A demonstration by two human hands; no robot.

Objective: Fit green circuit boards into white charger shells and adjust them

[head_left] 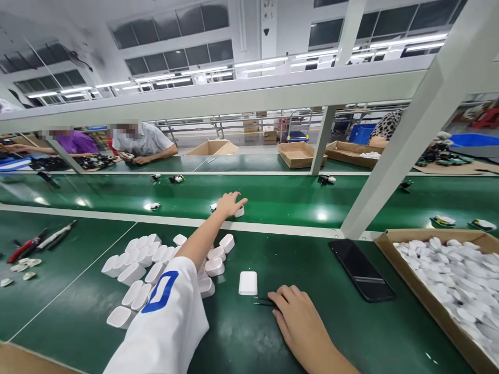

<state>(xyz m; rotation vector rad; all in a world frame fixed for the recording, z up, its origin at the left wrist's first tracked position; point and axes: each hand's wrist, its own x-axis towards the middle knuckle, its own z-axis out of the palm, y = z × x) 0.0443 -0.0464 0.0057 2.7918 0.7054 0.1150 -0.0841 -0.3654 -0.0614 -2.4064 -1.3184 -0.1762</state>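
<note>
My left hand (231, 204) reaches out over the green belt with its fingers spread. A white plastic housing (239, 212) sits just under it, partly hidden; whether they touch is unclear. On the near bench, my right hand (297, 314) rests with its fingers closed on dark tweezers (264, 301), whose thin prongs point left. Just beyond the tips stands a single white plastic case (248, 283). Left of it, several white open housings (132, 274) are grouped, partly covered by my left arm.
A black phone (360, 270) lies to the right, beside a cardboard tray (423, 291) of white parts. Pliers (27, 249) lie far left. Small assemblies (326, 179) sit on the belt. A slanted post (397, 130) rises at right. Co-workers (142, 143) sit across.
</note>
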